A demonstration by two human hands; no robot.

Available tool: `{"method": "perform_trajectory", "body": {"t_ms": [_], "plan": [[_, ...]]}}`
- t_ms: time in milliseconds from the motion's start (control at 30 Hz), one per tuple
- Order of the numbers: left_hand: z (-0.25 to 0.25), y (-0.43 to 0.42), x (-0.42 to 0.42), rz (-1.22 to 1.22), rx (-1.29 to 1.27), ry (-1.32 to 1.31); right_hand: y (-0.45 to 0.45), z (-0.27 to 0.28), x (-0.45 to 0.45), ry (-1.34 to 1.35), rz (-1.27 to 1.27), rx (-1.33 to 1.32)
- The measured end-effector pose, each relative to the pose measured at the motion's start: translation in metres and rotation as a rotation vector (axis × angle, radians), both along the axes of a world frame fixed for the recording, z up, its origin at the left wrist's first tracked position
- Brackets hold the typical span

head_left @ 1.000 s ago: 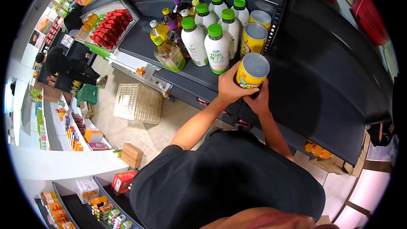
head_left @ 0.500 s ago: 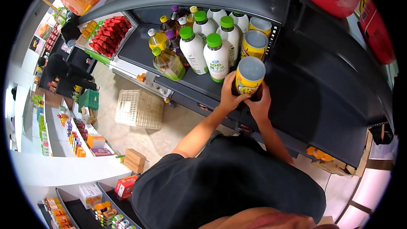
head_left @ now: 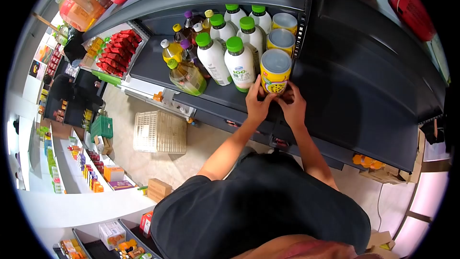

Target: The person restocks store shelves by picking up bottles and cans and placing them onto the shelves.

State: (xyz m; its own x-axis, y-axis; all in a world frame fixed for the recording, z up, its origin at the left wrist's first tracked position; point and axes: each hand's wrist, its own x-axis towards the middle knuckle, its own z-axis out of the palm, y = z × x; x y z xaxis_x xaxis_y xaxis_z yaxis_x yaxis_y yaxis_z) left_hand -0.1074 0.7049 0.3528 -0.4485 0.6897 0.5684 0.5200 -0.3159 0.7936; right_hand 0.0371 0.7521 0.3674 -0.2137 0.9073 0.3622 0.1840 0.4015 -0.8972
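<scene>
A yellow can (head_left: 275, 74) with a translucent grey lid stands upright at the front of a dark shelf. My left hand (head_left: 258, 104) holds its lower left side, fingers against the wall. From the lower right, my right hand (head_left: 293, 104) touches it with bent fingers, the tips partly hidden. Directly behind stands a second yellow can (head_left: 281, 42), and beyond it a third yellow can (head_left: 284, 21). Immediately left of the held can is a white bottle (head_left: 239, 69) with a green cap, one of several in rows.
Juice bottles, including a green-capped one (head_left: 188, 79), stand farther left on the shelf (head_left: 345, 100). Red packets (head_left: 117, 52) fill a neighbouring section. On the floor are a cream basket (head_left: 160, 132) and a green crate (head_left: 101, 127). Another person in dark clothes (head_left: 72, 91) is in the far aisle.
The held can has moved back, closer in line with the cans behind it. My hands sit lower on it, the right fingers more bent. The whole view has shifted slightly.
</scene>
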Motion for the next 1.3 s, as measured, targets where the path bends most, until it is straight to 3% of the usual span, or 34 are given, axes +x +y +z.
{"method": "perform_trajectory", "body": {"t_ms": [67,333,467,667,833,933,1000,1033,1100,1133,1167,1200,1233,1267,1300], "plan": [[-0.001,-0.004,0.003,-0.056,-0.071,-0.082,-0.001,-0.001,-0.002,0.015,-0.037,0.008],[-0.013,-0.018,0.001,-0.199,0.042,0.093,-0.005,-0.001,-0.001,-0.038,-0.110,0.097],[-0.017,-0.029,-0.002,-0.304,0.102,0.545,-0.011,0.002,0.000,-0.040,-0.125,0.105],[-0.028,-0.051,-0.003,-0.318,0.174,0.703,-0.027,-0.006,-0.007,-0.046,-0.304,0.375],[-0.045,-0.048,-0.017,-0.461,0.291,0.670,-0.071,-0.027,-0.001,0.272,-0.502,0.044],[-0.058,-0.054,-0.008,-0.429,0.287,0.667,-0.113,-0.079,0.020,0.450,-0.575,-0.090],[-0.063,-0.080,0.001,-0.379,0.188,0.654,-0.176,-0.126,0.038,0.287,-0.680,-0.294],[-0.068,-0.087,0.010,-0.486,0.161,0.674,-0.203,-0.155,0.055,0.205,-0.726,-0.374],[-0.088,-0.123,0.017,-0.694,0.085,0.714,-0.295,-0.283,0.086,-0.017,-0.837,-0.422],[-0.110,-0.140,0.019,-0.890,-0.011,0.683,-0.366,-0.356,0.112,-0.349,-0.723,-0.478],[-0.137,-0.155,0.019,-1.135,-0.227,0.652,-0.435,-0.421,0.136,-0.672,-0.595,-0.476],[-0.174,-0.172,0.021,-1.411,-0.582,0.500,-0.502,-0.413,0.139,-0.674,-0.604,-1.099],[-0.242,-0.194,0.011,-1.555,-0.786,0.328,-0.560,-0.393,0.146,-0.913,-0.373,-1.245],[-0.303,-0.212,-0.009,-1.635,-1.165,0.300,-0.633,-0.433,0.157,-0.843,-0.502,-1.416],[-0.358,-0.224,-0.035,-1.728,-1.234,0.451,-0.690,-0.450,0.158,-0.743,-0.764,-1.630]]}}
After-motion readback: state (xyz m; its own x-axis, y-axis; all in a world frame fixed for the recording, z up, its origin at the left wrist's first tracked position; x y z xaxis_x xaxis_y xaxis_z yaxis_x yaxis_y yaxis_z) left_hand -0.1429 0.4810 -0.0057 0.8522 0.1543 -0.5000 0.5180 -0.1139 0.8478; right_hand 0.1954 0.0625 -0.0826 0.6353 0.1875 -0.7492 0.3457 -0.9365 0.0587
